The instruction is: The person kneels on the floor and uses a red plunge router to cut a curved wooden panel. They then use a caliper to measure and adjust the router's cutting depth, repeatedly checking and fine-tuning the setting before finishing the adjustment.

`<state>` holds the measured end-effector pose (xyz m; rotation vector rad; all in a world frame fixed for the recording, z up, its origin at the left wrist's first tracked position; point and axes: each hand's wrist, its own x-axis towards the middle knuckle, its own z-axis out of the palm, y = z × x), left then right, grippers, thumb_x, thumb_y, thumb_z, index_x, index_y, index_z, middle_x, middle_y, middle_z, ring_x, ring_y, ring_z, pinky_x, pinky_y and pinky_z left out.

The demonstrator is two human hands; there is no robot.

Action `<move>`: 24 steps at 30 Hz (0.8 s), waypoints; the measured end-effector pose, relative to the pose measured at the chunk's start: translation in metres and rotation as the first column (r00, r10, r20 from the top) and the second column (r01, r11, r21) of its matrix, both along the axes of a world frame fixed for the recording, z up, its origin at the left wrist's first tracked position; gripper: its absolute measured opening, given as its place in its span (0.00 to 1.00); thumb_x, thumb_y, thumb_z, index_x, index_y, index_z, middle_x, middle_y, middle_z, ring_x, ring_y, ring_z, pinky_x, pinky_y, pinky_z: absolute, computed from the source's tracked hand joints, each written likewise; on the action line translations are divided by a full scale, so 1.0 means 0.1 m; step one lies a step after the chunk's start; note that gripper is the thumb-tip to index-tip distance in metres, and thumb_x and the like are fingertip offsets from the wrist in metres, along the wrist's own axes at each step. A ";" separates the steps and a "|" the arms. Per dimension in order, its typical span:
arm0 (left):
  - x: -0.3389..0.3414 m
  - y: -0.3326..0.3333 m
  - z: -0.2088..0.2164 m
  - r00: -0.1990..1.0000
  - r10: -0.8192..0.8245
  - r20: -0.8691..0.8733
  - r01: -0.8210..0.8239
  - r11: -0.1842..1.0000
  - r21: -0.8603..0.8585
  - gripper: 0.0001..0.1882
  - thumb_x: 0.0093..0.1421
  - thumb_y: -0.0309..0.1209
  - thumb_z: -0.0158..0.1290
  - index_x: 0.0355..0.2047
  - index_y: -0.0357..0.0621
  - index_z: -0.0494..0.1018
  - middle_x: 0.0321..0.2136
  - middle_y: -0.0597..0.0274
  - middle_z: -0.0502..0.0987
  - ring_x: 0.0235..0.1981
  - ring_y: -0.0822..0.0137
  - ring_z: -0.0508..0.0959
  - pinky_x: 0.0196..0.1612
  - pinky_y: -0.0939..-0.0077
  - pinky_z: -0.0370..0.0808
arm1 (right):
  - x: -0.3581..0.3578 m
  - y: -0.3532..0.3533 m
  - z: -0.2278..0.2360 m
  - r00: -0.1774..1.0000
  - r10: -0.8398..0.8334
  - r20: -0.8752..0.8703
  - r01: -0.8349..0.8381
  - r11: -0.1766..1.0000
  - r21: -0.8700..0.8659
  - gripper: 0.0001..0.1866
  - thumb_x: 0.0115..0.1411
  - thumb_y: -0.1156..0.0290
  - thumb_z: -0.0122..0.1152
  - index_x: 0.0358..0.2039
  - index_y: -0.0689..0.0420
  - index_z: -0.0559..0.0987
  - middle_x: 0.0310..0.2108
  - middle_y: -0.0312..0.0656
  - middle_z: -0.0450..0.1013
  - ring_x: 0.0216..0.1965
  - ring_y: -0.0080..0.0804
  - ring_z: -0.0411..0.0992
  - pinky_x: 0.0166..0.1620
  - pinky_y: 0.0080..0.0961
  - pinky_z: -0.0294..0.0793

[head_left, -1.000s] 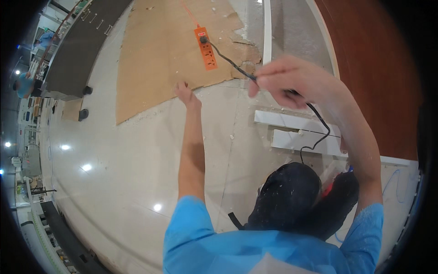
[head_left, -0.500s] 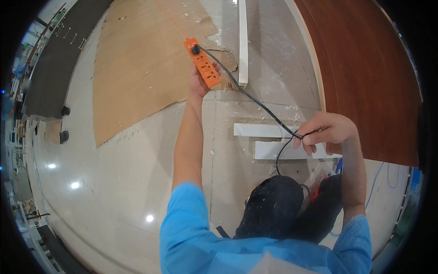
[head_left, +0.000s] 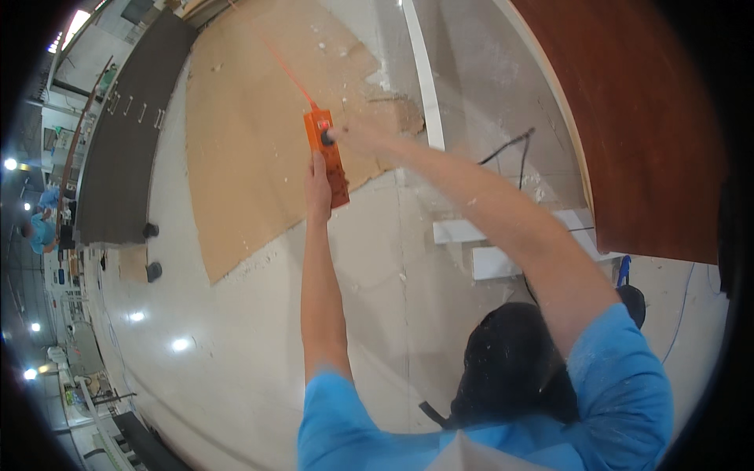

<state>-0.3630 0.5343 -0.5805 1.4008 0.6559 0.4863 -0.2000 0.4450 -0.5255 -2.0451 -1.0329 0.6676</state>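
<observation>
My left hand (head_left: 317, 188) is wrapped round the lower part of an orange power strip (head_left: 335, 174), held up over the floor. A black plug (head_left: 327, 137) sits at the upper end of the strip, beside a lit red switch (head_left: 323, 124). My right hand (head_left: 360, 136), blurred by motion, reaches across with its fingertips closed on the plug. An orange cord (head_left: 289, 74) runs from the strip's top toward the far left. Part of a black cable (head_left: 506, 146) shows in a bent loop beyond my right forearm, which hides some of it.
A brown cardboard sheet (head_left: 251, 149) lies on the tiled floor among pale crumbs. White strips (head_left: 459, 231) lie near my knee, and a long white bar (head_left: 424, 78) lies farther off. A reddish-brown wooden panel (head_left: 636, 141) stands at right, a dark cabinet (head_left: 129, 149) at left.
My right hand has let go of the black cable and moved far left to the plug. The power strip has come nearer and turned more upright in my left hand.
</observation>
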 end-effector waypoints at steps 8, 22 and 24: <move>-0.04 -0.13 -0.12 0.994 -0.094 -0.052 0.084 0.982 -0.172 0.28 0.74 0.57 0.43 0.48 0.42 0.72 0.29 0.63 0.76 0.24 0.69 0.78 0.28 0.72 0.78 | 0.08 -0.10 -0.26 0.954 -0.127 -0.271 0.134 0.991 0.008 0.21 0.61 0.54 0.65 0.25 0.62 0.83 0.21 0.46 0.77 0.21 0.39 0.74 0.27 0.40 0.72; -0.34 0.50 -0.91 0.993 0.101 -0.052 -0.114 0.903 -0.414 0.30 0.71 0.62 0.46 0.50 0.47 0.71 0.33 0.60 0.77 0.26 0.65 0.77 0.27 0.68 0.79 | 1.03 -1.69 0.00 0.743 -0.441 -0.504 0.545 0.836 0.072 0.15 0.63 0.60 0.66 0.34 0.62 0.83 0.21 0.37 0.74 0.17 0.28 0.69 0.22 0.30 0.73; -0.50 0.69 -1.28 0.966 0.177 -0.188 -0.219 0.947 -0.233 0.30 0.71 0.63 0.45 0.45 0.47 0.71 0.28 0.62 0.76 0.22 0.66 0.75 0.25 0.67 0.78 | 0.77 -2.13 -0.18 0.839 -0.289 -0.461 0.347 0.937 0.045 0.15 0.65 0.59 0.65 0.38 0.60 0.84 0.24 0.38 0.75 0.19 0.29 0.71 0.24 0.31 0.75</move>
